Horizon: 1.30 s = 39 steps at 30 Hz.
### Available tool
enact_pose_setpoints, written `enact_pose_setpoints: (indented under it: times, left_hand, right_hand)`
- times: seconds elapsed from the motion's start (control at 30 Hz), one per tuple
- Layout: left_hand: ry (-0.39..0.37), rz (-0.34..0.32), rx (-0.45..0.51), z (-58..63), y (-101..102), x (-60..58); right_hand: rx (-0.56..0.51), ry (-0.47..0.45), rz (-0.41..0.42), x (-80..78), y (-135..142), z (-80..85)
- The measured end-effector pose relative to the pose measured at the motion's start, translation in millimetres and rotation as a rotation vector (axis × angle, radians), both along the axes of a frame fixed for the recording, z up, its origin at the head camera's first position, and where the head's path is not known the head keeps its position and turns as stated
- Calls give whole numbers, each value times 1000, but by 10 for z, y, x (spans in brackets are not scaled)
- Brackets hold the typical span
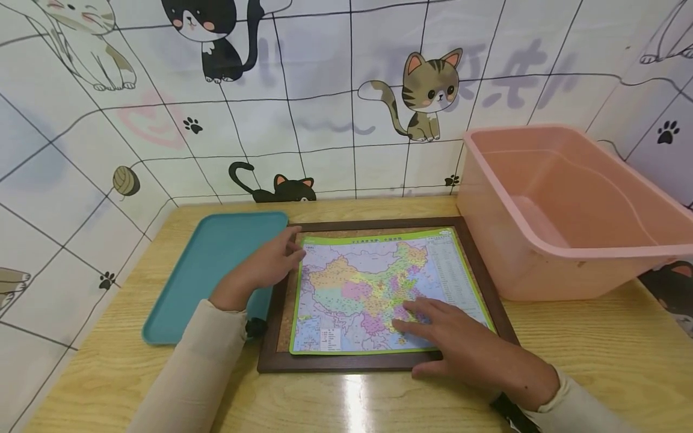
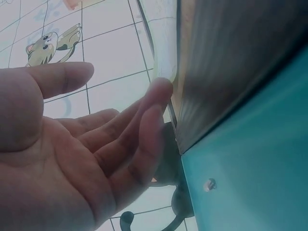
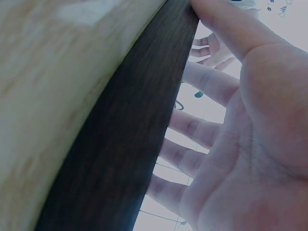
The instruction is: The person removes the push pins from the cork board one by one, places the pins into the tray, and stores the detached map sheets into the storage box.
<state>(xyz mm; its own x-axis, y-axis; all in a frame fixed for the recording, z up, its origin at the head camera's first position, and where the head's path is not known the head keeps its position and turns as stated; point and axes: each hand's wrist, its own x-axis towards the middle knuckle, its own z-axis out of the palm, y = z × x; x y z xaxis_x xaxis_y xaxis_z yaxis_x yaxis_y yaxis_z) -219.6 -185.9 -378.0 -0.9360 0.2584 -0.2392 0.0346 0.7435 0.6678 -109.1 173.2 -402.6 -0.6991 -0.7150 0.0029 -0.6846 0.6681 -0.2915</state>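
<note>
A map of China (image 1: 346, 328) with a green border lies on a cork board (image 1: 284, 334) in a dark wooden frame (image 1: 346, 362). My left hand (image 1: 271, 261) is at the frame's upper left, its fingertips at the map's left edge. In the left wrist view the fingers (image 2: 137, 161) are loosely bent, with nothing between them and the thumb. My right hand (image 1: 465, 346) spreads over the map's lower right, index and middle fingers reaching onto the printed land. Its thumb is by the frame's front side. In the right wrist view the fingers (image 3: 192, 127) are spread beside the dark frame.
A teal tray (image 1: 216, 252) lies left of the frame, partly under my left forearm. To the right stands a large pink plastic tub (image 1: 487, 240), close beside the frame. A wall covering with cartoon cats (image 1: 325, 120) rises behind the wooden table (image 1: 303, 403).
</note>
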Motion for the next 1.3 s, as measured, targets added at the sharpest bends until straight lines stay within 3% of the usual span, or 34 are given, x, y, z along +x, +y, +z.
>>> enact_pose_setpoints:
  times: [0.53,1.03,1.3]
  left_hand:
    - [58,-14,-235,39,-34,14]
    - [32,-48,-279,28,-53,22]
    - [20,-14,-242,37,-48,22]
  right_hand:
    - [8,-12,-12,-9,-4,-2]
    - [2,-11,-8,-8,-7,-2]
    - [4,2,-3,-5,-2,-5]
